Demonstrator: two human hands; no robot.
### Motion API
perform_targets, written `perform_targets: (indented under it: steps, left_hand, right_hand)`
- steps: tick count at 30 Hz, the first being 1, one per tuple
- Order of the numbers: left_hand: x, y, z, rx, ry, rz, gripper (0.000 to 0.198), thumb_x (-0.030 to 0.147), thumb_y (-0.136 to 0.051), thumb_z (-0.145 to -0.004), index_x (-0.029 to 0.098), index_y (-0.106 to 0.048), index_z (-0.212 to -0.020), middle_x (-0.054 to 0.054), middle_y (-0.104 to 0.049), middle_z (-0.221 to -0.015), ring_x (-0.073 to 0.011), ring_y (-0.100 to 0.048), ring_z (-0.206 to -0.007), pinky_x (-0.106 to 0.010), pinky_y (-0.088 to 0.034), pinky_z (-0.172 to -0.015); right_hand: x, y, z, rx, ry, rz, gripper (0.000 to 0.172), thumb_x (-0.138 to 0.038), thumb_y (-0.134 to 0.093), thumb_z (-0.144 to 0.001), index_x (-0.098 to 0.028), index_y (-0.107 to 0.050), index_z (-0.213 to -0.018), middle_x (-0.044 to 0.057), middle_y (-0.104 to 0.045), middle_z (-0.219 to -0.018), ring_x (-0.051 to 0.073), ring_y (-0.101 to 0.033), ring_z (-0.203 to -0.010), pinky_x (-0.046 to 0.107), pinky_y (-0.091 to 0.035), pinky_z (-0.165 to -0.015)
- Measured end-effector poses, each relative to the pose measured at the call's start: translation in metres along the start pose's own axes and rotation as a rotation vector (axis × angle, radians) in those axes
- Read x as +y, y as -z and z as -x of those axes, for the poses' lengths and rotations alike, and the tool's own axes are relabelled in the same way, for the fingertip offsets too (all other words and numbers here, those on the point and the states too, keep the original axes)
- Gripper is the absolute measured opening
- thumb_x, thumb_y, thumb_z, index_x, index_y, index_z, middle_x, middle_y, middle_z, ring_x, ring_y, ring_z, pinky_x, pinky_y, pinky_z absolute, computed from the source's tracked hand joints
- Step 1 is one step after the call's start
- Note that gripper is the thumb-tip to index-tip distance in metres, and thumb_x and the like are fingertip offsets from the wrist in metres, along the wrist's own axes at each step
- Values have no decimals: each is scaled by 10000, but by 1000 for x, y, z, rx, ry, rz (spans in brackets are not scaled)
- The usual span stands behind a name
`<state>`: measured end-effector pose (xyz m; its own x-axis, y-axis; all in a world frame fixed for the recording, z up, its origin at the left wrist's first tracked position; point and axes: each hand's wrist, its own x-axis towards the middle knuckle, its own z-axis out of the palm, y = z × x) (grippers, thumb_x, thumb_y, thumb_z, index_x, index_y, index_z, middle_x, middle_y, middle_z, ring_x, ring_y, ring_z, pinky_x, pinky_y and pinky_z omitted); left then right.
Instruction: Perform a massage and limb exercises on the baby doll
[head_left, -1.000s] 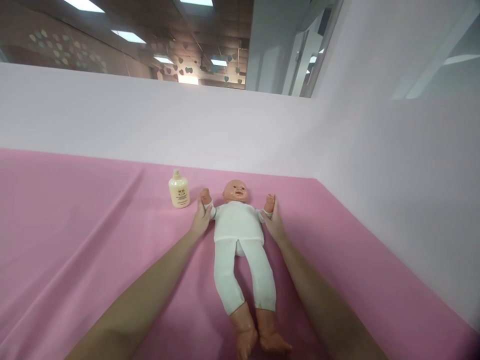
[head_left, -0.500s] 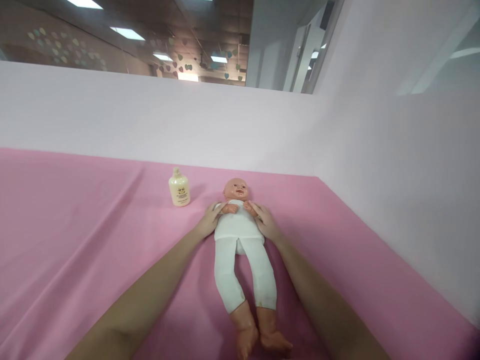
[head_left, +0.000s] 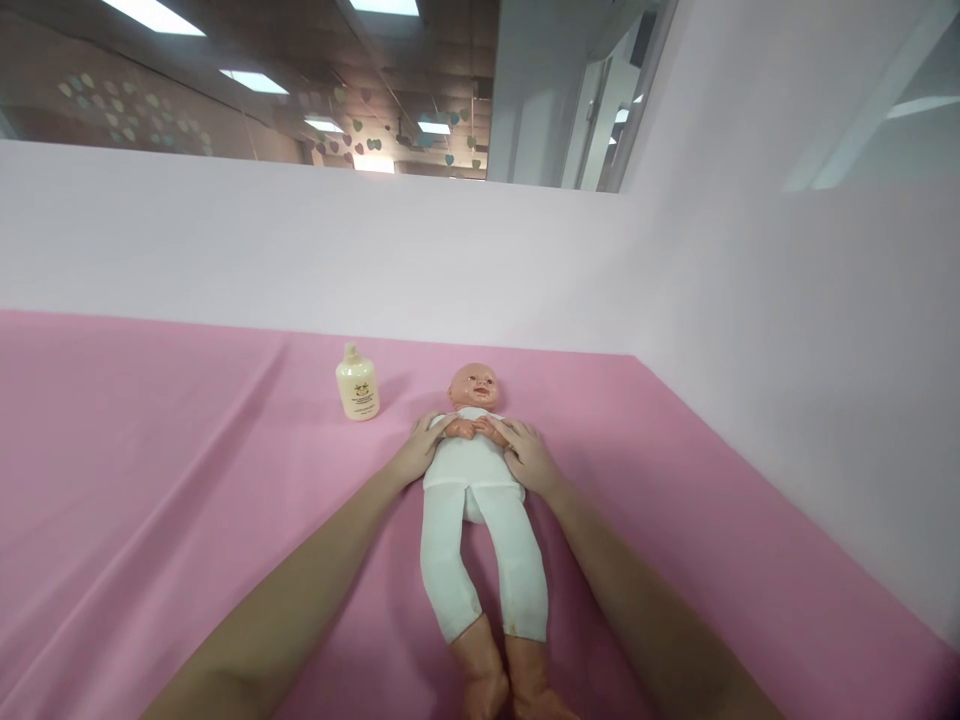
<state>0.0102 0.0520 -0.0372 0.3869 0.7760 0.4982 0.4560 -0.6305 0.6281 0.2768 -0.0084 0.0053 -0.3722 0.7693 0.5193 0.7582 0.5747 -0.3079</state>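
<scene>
The left hand and right hand are gripping the baby doll by its folded arms (cream bottle nearby); uneven pressing risks rolling it sideways.

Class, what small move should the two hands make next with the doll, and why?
Probably draw the arms of the doll gently outward: the left hand and right hand hold them folded together on its chest, with bare pink cloth either side and the bottle standing clear.

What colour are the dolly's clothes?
Plain white: the doll wears a white top and trousers, clearest in head view.
</scene>
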Motion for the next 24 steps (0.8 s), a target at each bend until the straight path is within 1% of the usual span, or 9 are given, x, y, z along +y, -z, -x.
perform_targets:
  steps: [3,6,10,14,17,19,22,24]
  left_hand:
    - [2,0,-1,32,16,1,499,197,-430,-965,314,-538,-1438,-97,-540,-1320,-290,-447,-1304,-510,-352,-1165]
    - [4,0,-2,73,38,6,507,199,-444,-957,301,-519,-1448,-106,-547,-1298,-296,-451,-1301,-518,-340,-1171]
    - [6,1,-2,129,72,47,536,221,-470,-954,288,-457,-1486,-110,-532,-1341,-294,-439,-1341,-514,-329,-1182]
    - [8,3,-1,192,118,89,588,277,-475,-971,245,-349,-1545,-136,-515,-1386,-296,-430,-1382,-517,-314,-1193]
    - [9,5,-1,224,125,134,611,296,-472,-979,223,-302,-1561,-153,-452,-1488,-299,-375,-1444,-521,-279,-1213]
    - [11,6,-2,252,131,190,623,310,-479,-982,228,-283,-1567,-147,-408,-1544,-292,-338,-1478,-518,-255,-1228]
    - [12,8,-3,304,125,292,628,329,-507,-978,246,-290,-1562,-124,-377,-1586,-272,-324,-1497,-490,-237,-1246]
    - [13,10,-4,340,107,340,613,324,-511,-980,260,-302,-1553,-103,-368,-1601,-251,-323,-1502,-467,-227,-1257]
  right_hand:
    - [6,-3,0,44,-28,-80,749,-99,-417,-842,-309,-363,-1559,87,-588,-1369,290,-528,-1248,508,-412,-1094]
    - [12,-8,0,138,-89,-231,728,-172,-425,-895,-281,-260,-1595,101,-522,-1455,283,-477,-1349,526,-373,-1162]
    - [12,-10,-2,268,-178,-470,680,-287,-441,-957,-233,-215,-1597,102,-364,-1607,231,-326,-1507,476,-250,-1262]
    - [11,-4,-4,377,-226,-621,687,-344,-457,-962,-240,-202,-1592,69,-258,-1672,189,-206,-1563,434,-144,-1296]
    - [14,-1,-5,460,-271,-662,702,-393,-478,-954,-260,-205,-1587,54,-202,-1693,189,-162,-1575,438,-134,-1295]
    - [18,-1,-5,487,-311,-687,730,-412,-481,-948,-265,-171,-1593,55,-169,-1701,190,-160,-1576,451,-146,-1291]
    - [24,-1,-5,519,-364,-715,763,-412,-471,-943,-264,-112,-1600,52,-129,-1709,178,-149,-1577,453,-143,-1289]
    - [27,-1,-6,554,-379,-720,755,-402,-457,-942,-273,-109,-1599,42,-129,-1709,170,-149,-1577,450,-140,-1290]
